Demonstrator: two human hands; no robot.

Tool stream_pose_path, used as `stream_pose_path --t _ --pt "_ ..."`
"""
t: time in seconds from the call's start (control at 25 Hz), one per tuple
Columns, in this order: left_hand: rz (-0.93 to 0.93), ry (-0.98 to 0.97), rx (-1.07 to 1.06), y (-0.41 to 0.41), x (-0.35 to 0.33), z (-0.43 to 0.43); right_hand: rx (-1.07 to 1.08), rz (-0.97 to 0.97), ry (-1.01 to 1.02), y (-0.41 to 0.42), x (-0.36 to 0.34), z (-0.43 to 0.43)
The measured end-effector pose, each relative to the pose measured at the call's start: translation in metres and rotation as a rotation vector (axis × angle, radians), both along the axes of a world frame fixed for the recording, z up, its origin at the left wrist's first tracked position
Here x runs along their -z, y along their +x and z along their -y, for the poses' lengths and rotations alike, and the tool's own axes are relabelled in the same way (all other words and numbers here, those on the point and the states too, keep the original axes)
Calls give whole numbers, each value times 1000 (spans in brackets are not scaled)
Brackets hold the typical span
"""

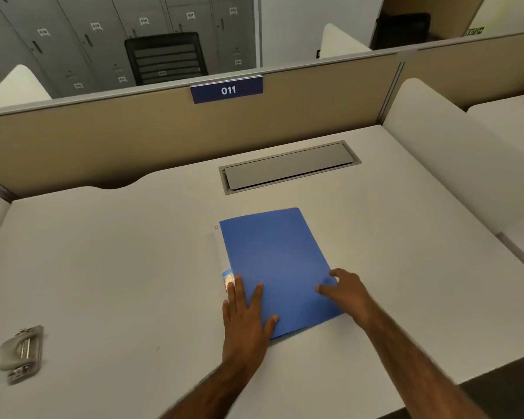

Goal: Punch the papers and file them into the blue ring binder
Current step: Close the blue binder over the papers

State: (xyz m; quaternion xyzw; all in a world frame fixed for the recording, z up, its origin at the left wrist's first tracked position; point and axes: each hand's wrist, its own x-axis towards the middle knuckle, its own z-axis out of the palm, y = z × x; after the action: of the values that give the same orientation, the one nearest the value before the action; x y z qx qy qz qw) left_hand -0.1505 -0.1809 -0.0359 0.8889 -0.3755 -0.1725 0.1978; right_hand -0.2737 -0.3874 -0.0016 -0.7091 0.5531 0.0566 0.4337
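The blue ring binder [274, 264] lies closed and flat in the middle of the desk. A thin strip of white papers [217, 246] sticks out along its left edge. My left hand [245, 316] rests flat with straight fingers on the binder's near left corner. On the near right part of the cover my right hand [347, 293] touches it, fingers slightly bent. A grey metal hole punch [20, 353] sits far off at the desk's near left.
A grey cable-tray lid [291, 166] is set into the white desk [103, 267] behind the binder. A beige partition [133, 140] with a blue "011" sign closes the back. A white side divider [454, 164] stands at the right.
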Motion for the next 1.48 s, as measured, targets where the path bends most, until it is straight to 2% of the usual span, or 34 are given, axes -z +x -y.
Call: stream_pose_path --t 0.12,0.24,0.32,0.4,0.48,0.6,0.84,0.96,1.24,1.48 --pt "-108 -67 -169 -2 -4 4 -176 -207 -181 1 12 -16" --pt "-275 -85 -426 -3 -12 2 -260 -262 -309 2 14 -29" --pt "-405 -81 -547 2 -7 -1 -278 -275 -327 2 16 -31" --pt "-671 -229 -684 15 -2 -3 -288 -279 -326 1 16 -31" --pt "-906 -368 -732 21 -3 -4 -290 -263 -328 -1 14 -28" --pt "-1047 -503 -751 17 -18 -3 -253 -198 -254 -3 13 -19" --pt "-1031 -609 -671 51 -43 -32 37 191 54 13 3 -21" --pt "-1008 -619 -645 88 -50 -64 123 333 133 44 -11 -42" --pt "-686 -640 -563 203 -52 -116 50 444 87 177 -20 -75" --pt "-462 -603 -590 287 -31 -95 56 415 87 272 9 -63"
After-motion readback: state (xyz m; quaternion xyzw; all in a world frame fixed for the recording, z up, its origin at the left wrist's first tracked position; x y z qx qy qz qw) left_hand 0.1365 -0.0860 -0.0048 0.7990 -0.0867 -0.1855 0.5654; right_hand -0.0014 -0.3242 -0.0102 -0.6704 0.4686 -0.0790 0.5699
